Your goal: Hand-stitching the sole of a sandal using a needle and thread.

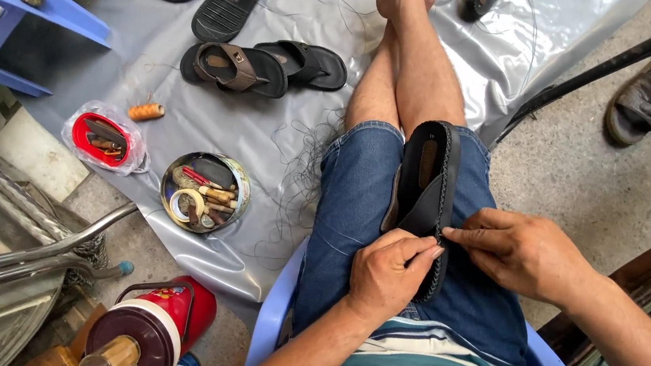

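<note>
Both hands [448,263] on a black sandal [427,189], perhaps pinching thread.

Under me, rough concrete floor [596,181], grey plastic sheet [272,124] spread across it, blue plastic stool [62,13] at its far-left corner.

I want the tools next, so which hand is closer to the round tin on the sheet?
Left. The left hand grips the sandal on the lap, on the tin's side; the right hand is farther away.
</note>
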